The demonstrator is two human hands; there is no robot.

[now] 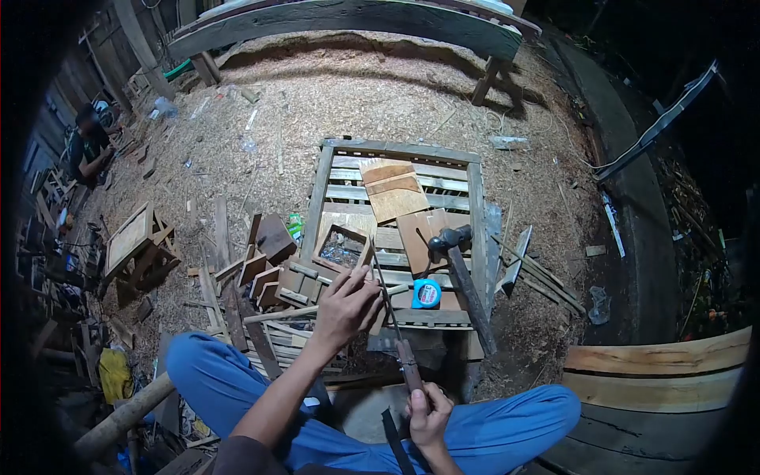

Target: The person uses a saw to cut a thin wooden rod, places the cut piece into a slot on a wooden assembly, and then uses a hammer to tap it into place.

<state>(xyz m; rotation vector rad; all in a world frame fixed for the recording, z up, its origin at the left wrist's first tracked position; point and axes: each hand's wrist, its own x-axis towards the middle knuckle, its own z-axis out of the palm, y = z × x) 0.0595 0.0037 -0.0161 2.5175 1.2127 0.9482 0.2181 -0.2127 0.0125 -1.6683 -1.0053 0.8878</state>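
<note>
My right hand [429, 415] is closed around the wooden handle of a long, thin-bladed tool [408, 366], held low in front of my lap. Its narrow dark blade points up and away, seen nearly edge-on, so its exact kind does not show. My left hand [348, 301] is beside the blade with fingers stretched out, near or touching its side; the thumb is partly hidden. Beyond the hands is a slatted wooden frame [476, 198]. On it are a hammer [469, 293], a blue tape measure [426, 294], a small wooden box [342, 245] and flat boards [393, 190].
Wood offcuts [265, 277] lie left of the frame, near a small wooden stool [131, 237]. A long bench [348, 24] spans the back. Planks [657, 372] lie at the right. Wood shavings cover the ground. Another person [89, 146] sits at the far left.
</note>
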